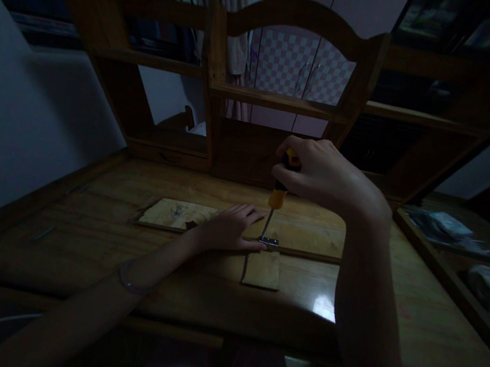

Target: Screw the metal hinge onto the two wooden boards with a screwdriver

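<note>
My right hand is wrapped round the handle of a yellow and black screwdriver, held nearly upright. The screwdriver's tip meets a small metal hinge at the front edge of a long wooden board. My left hand lies on this board with fingers spread, thumb beside the hinge. Below the hinge, a small square wooden piece lies against the board's front edge. The board's left end looks rough and broken. Any screw under the tip is too small to see.
Board and pieces lie on a wooden desk with a shelf unit along its back. A short thin metal-looking piece lies at left. An open compartment at right holds plastic bags and cloth. A wall bounds the left.
</note>
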Motion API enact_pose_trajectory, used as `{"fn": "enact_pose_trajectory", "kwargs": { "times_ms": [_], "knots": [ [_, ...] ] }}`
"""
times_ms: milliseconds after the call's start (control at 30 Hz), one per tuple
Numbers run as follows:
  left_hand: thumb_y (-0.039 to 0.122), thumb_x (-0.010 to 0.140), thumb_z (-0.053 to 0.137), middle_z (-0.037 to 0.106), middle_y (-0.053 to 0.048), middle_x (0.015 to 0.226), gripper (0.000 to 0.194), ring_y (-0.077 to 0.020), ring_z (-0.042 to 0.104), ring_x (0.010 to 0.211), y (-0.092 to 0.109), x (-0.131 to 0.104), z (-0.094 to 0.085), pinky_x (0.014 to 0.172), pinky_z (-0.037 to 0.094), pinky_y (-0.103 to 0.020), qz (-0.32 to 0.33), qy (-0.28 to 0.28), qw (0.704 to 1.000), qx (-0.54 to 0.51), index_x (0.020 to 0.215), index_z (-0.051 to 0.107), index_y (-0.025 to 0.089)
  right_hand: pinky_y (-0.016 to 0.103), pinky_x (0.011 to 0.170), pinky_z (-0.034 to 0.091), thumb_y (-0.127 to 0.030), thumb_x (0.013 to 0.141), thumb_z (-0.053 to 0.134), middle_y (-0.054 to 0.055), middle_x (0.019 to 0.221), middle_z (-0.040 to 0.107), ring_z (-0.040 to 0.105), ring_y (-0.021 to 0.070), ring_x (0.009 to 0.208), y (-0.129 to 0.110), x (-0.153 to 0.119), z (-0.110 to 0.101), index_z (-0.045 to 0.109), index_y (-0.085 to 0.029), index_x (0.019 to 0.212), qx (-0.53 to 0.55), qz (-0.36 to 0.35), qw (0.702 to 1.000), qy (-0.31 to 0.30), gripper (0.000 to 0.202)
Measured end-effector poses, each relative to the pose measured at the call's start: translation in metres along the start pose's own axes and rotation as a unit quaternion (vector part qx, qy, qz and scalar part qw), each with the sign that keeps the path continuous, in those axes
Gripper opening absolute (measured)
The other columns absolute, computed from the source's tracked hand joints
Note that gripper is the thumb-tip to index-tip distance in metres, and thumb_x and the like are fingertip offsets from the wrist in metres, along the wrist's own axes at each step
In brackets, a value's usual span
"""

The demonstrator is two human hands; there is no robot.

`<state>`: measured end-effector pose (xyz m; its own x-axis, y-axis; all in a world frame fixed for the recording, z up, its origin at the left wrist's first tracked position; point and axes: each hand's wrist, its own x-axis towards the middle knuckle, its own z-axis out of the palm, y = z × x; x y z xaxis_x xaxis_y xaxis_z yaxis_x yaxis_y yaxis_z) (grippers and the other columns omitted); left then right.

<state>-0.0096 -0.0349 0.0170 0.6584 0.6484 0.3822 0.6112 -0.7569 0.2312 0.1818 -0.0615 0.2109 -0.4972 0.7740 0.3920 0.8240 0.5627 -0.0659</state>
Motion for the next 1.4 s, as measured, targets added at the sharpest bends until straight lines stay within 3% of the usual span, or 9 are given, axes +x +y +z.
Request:
{"fn": "enact_pose_trajectory", "kwargs": {
  "times_ms": [167,433,767,1033,1200,1400],
  "knots": [
    [0.072,0.082,0.061,0.059,-0.012,0.119,0.073,-0.0292,0.060,0.111,-0.0001,0.0001,0.0000,0.097,0.049,-0.042,0.001,0.002,1.000,0.003,0.134,0.052,0.020,0.035,0.078,0.044,-0.037,0.094,0.050,0.010,0.091,0.070,0.065,0.0252,0.088,0.0004,-0.0005,-0.0001,0.068,-0.017,0.101,-0.018,-0.001,1.000,0.004,0.028],
    [0.069,0.083,0.062,0.060,-0.012,0.120,0.072,-0.0288,0.060,0.111,0.0000,0.0007,0.0011,0.097,0.049,-0.042,0.009,0.009,1.000,0.005,0.135,0.052,0.020,0.037,0.079,0.045,-0.049,0.091,0.053,0.011,0.096,0.071,0.066,0.0269,0.089,0.0002,-0.0010,-0.0011,0.064,-0.019,0.106,0.006,0.014,1.000,-0.011,0.036],
    [0.069,0.083,0.062,0.060,-0.013,0.122,0.074,-0.0289,0.060,0.112,0.0008,0.0015,-0.0002,0.097,0.050,-0.042,0.003,-0.001,1.000,0.002,0.136,0.052,0.019,0.036,0.086,0.046,-0.027,0.088,0.054,0.010,0.104,0.072,0.065,0.0261,0.099,0.0032,0.0012,0.0030,0.066,-0.018,0.105,0.018,-0.033,0.999,0.008,0.023],
    [0.066,0.083,0.063,0.060,-0.013,0.122,0.072,-0.0294,0.060,0.112,-0.0001,0.0006,0.0012,0.098,0.049,-0.044,0.006,0.011,1.000,-0.006,0.137,0.050,0.020,0.034,0.078,0.045,-0.036,0.091,0.057,0.008,0.090,0.071,0.065,0.0237,0.086,0.0035,0.0020,0.0022,0.069,-0.019,0.100,0.003,-0.024,1.000,0.019,0.022],
    [0.065,0.082,0.064,0.060,-0.013,0.120,0.071,-0.0292,0.060,0.112,0.0001,0.0005,0.0011,0.098,0.049,-0.044,0.005,0.009,1.000,0.001,0.134,0.052,0.019,0.034,0.077,0.045,-0.041,0.092,0.055,0.009,0.091,0.070,0.064,0.0232,0.083,-0.0017,0.0010,0.0002,0.069,-0.018,0.101,0.006,-0.002,1.000,0.003,0.029],
    [0.063,0.082,0.066,0.060,-0.012,0.119,0.069,-0.0287,0.060,0.111,0.0016,0.0002,-0.0006,0.097,0.049,-0.043,0.006,0.007,1.000,0.004,0.134,0.051,0.019,0.034,0.080,0.044,-0.034,0.090,0.055,0.008,0.095,0.070,0.063,0.0229,0.089,0.0000,0.0003,0.0027,0.066,-0.019,0.106,0.006,-0.017,1.000,0.004,0.025]
  ]
}}
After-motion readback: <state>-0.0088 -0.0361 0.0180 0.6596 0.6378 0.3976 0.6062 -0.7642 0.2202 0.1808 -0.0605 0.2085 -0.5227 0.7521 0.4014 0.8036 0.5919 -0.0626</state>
